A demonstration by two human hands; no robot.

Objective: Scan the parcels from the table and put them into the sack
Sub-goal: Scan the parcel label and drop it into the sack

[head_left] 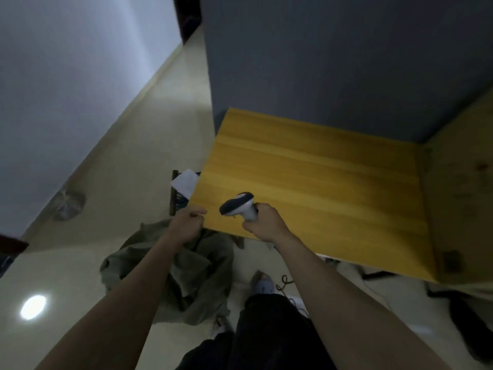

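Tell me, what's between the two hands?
In the head view, only the bare corner of the yellow table lies between the left hand and the right hand gripping the scanner.

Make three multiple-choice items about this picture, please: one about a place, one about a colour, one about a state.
1. Where does the sack lie?
A. on the table
B. on the floor beside the table
C. on a chair

2. What colour is the table top?
A. yellow wood
B. white
C. black

3. What does the right hand do?
A. hangs open
B. presses flat on the table
C. grips the scanner

Answers:
1 B: the grey-green cloth is crumpled on the tiles below the table edge.
2 A: the board shows yellow grain.
3 C: the fingers curl round the scanner's handle.

The left hand is curled at the table's edge.
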